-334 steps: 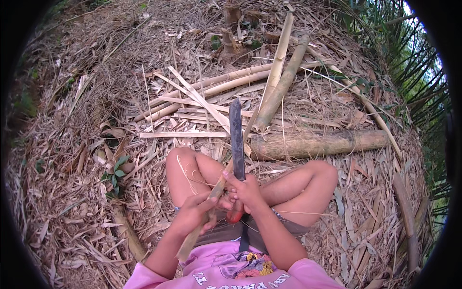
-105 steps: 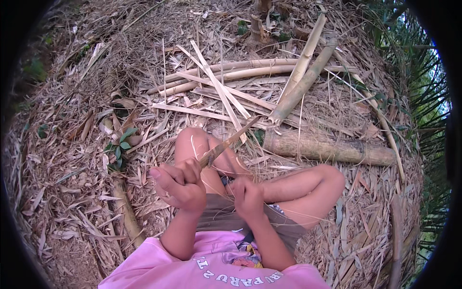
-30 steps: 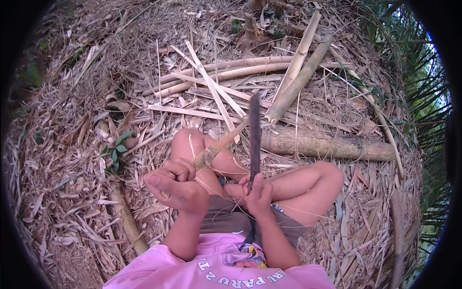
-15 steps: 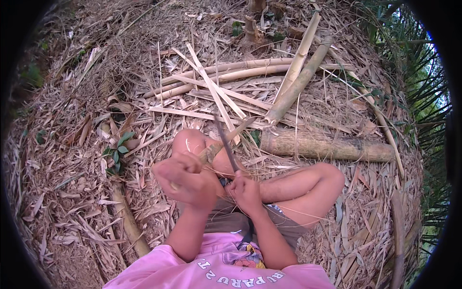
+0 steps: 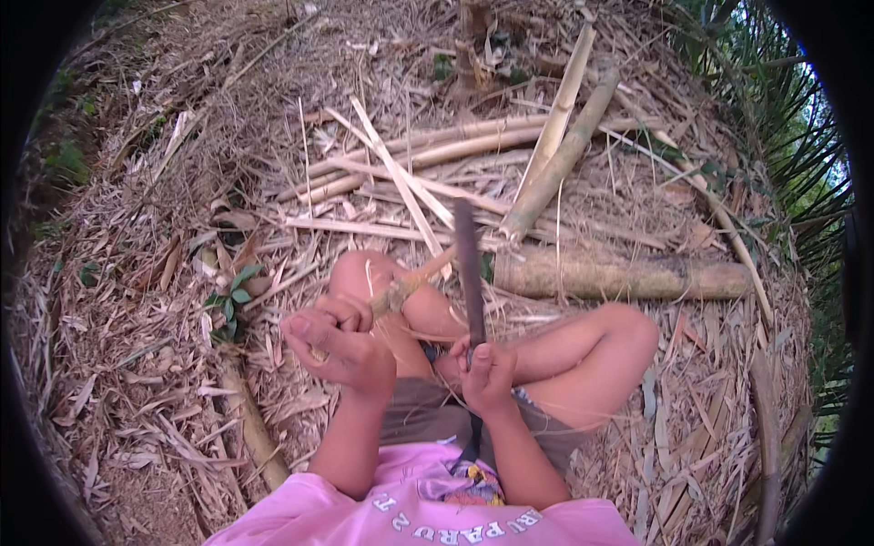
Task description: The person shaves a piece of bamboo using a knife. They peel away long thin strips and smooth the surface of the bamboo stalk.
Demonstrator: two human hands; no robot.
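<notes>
My left hand (image 5: 344, 348) is closed around a short piece of bamboo (image 5: 407, 286), which slants up and to the right over my bent left knee. In my closed right hand (image 5: 489, 371) is a long dark knife (image 5: 469, 273), its blade pointing away from me and nearly upright in the view. The blade passes just right of the bamboo's far end; whether they touch I cannot tell. The knife's handle is mostly hidden by my fingers. Thin pale shavings hang around my crossed legs.
A thick bamboo section (image 5: 628, 277) lies right of my knees. Beyond it rest a split bamboo half (image 5: 555, 114), a bamboo pole (image 5: 566, 168) and several pale strips (image 5: 401, 168). Another pole (image 5: 250, 423) lies to my left, near a green seedling (image 5: 233, 296). Dry leaves cover the ground.
The knife has swung from a leftward slant to nearly upright, showing a broader side. My right hand has shifted slightly right and turned. My left hand has rolled, with its thumb now showing.
</notes>
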